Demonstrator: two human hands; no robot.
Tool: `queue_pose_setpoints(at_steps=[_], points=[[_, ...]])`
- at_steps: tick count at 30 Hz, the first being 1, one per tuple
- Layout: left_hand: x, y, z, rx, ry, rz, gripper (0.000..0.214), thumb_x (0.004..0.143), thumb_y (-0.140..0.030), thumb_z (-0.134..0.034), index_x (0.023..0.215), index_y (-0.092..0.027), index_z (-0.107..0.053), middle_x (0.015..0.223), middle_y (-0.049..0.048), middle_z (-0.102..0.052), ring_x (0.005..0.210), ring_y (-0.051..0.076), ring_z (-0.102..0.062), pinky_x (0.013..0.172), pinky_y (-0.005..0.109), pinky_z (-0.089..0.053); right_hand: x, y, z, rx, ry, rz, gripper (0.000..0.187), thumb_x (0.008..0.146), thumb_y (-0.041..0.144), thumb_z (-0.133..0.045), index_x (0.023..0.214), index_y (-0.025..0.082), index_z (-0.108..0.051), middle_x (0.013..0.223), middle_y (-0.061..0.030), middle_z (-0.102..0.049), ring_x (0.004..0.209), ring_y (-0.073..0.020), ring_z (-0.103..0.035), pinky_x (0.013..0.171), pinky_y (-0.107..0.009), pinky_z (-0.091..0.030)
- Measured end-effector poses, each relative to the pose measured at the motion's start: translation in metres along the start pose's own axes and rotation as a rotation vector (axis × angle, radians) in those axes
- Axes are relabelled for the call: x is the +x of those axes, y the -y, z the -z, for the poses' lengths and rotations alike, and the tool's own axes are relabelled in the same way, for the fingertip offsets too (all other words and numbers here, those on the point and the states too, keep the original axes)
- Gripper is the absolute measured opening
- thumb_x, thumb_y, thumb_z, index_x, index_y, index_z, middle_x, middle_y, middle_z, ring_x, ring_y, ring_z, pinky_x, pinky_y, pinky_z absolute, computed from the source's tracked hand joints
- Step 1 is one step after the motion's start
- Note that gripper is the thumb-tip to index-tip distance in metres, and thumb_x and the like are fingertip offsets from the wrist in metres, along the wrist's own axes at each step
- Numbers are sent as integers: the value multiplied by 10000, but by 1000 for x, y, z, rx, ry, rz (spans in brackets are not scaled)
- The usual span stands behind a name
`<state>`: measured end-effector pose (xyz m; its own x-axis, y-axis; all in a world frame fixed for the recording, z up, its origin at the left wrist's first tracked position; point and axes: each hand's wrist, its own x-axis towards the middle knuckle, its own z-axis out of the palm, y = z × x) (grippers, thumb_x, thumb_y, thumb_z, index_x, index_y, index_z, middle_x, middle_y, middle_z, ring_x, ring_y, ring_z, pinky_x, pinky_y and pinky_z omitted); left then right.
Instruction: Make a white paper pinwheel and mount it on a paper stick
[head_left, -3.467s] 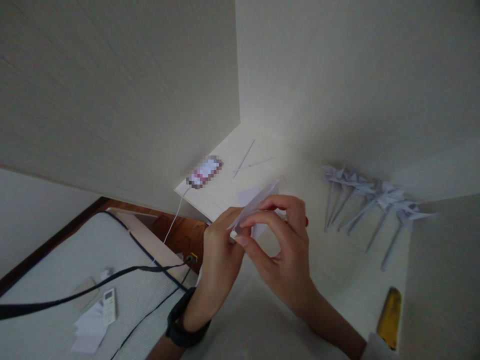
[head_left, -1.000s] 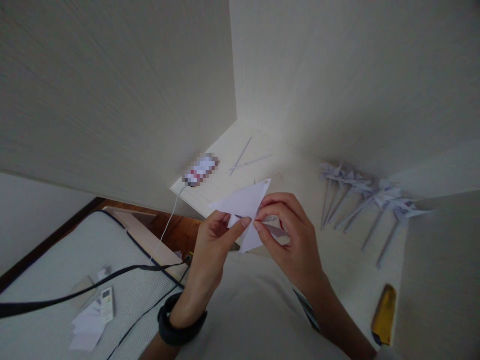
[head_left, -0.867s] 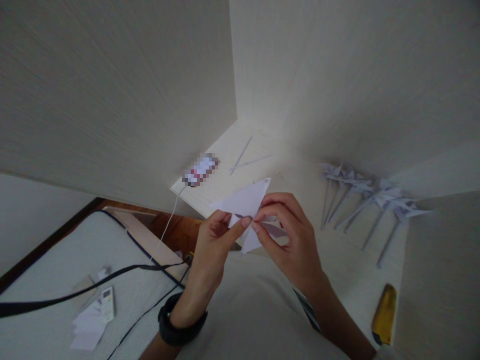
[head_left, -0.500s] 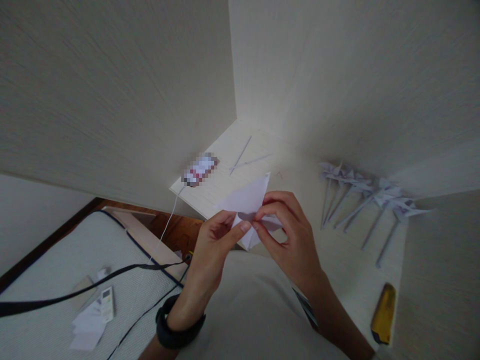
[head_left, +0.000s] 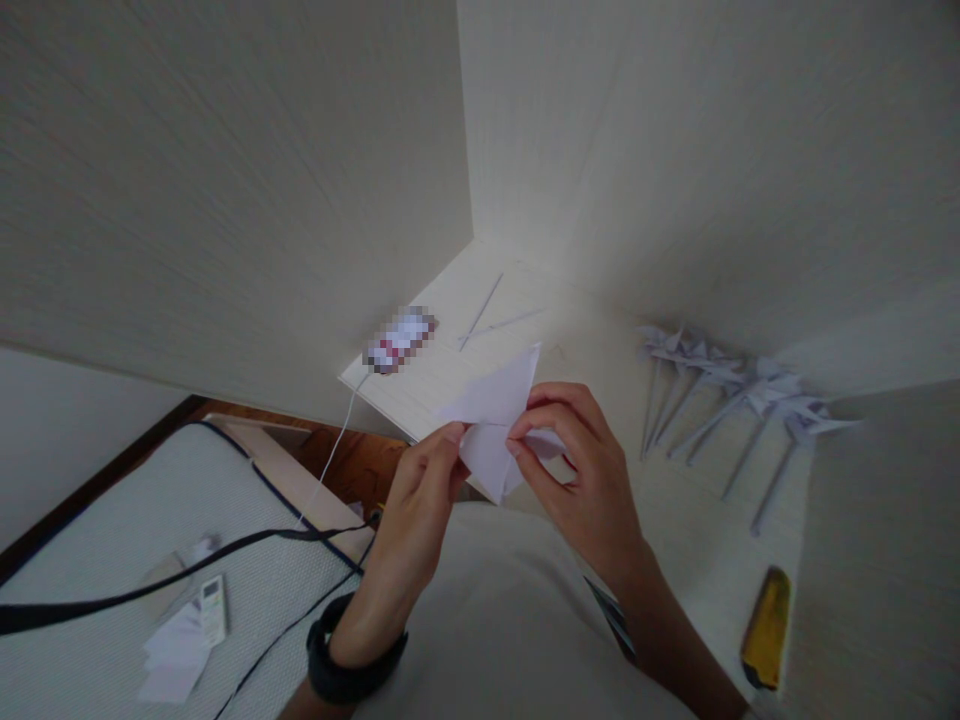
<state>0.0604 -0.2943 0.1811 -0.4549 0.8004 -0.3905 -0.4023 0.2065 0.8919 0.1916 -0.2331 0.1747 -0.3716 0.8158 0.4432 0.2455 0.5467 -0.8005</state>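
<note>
A white folded paper (head_left: 491, 420) with pointed corners is held in the air above the pale desk (head_left: 675, 500). My left hand (head_left: 420, 505), a black band on its wrist, pinches the paper's left edge between thumb and fingers. My right hand (head_left: 581, 475) pinches the right side, its fingers curled over a fold near the middle. Both hands are closed on the sheet, close to my chest.
Several folded paper pinwheels on sticks (head_left: 739, 400) lie at the right of the desk. A yellow cutter (head_left: 765, 630) rests near the right edge. A phone (head_left: 399, 340) with a white cable and thin paper sticks (head_left: 487, 310) lie at the back. Left below is a mattress (head_left: 112, 560) with paper scraps.
The paper went from edge-on and narrow to a spread triangular shape. Over the last second my fingers shifted along its folds and the sheet tilted slightly; the hands stayed in place.
</note>
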Motion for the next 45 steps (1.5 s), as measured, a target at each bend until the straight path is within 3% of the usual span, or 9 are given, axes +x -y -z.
queue_pose_setpoints(at_steps=[3,6,10,16,25,35,40,45], points=[[0,-1,3,74,89,-22,199,789,-368,-732,767,-170,-739,733,0,-683,688,119,-579,633,185,-457,1,1,0,8,4,-1,164,834,49,-603,851,212,-602,1007,-71,-565,981,-207,-571,850,-369,-480],[2,-2,2,72,176,-21,182,783,-351,-747,859,-187,-763,827,25,-731,787,147,-629,719,209,-480,1,1,0,29,16,-9,160,827,50,-609,852,207,-605,1004,-73,-571,982,-209,-574,843,-364,-482],[3,-2,-1,23,197,-11,180,720,-300,-798,866,-197,-773,838,36,-756,888,185,-674,796,240,-498,0,0,2,41,11,-20,158,832,63,-597,852,219,-600,989,-65,-577,959,-211,-589,814,-361,-491],[6,-2,-2,-29,246,37,187,671,-206,-826,849,-195,-770,867,34,-775,822,154,-696,755,216,-519,-1,-3,4,22,17,-46,226,755,20,-614,863,218,-608,999,-59,-585,966,-213,-590,837,-357,-482],[11,-1,-16,-26,245,50,172,726,-159,-788,888,-201,-748,894,18,-773,892,155,-705,807,222,-525,4,-11,8,57,51,-84,311,686,-20,-542,876,222,-587,1012,-64,-570,959,-222,-588,801,-347,-491],[11,1,-26,31,98,63,114,734,-219,-795,810,-170,-724,766,-19,-718,712,96,-642,670,168,-497,9,-14,30,89,63,-119,171,815,44,-584,883,200,-607,1030,-75,-576,982,-204,-576,855,-346,-465],[8,4,-24,111,89,4,127,738,-248,-782,791,-156,-712,821,23,-742,770,142,-666,715,220,-522,2,-13,35,170,39,-119,97,877,110,-572,868,179,-641,1014,-76,-589,969,-186,-581,859,-322,-453],[8,9,-26,125,133,-3,145,735,-266,-785,778,-153,-705,764,8,-719,715,126,-641,669,202,-505,-12,-17,30,156,-3,-120,108,863,78,-592,897,174,-630,1022,-77,-594,982,-181,-578,870,-312,-447]])
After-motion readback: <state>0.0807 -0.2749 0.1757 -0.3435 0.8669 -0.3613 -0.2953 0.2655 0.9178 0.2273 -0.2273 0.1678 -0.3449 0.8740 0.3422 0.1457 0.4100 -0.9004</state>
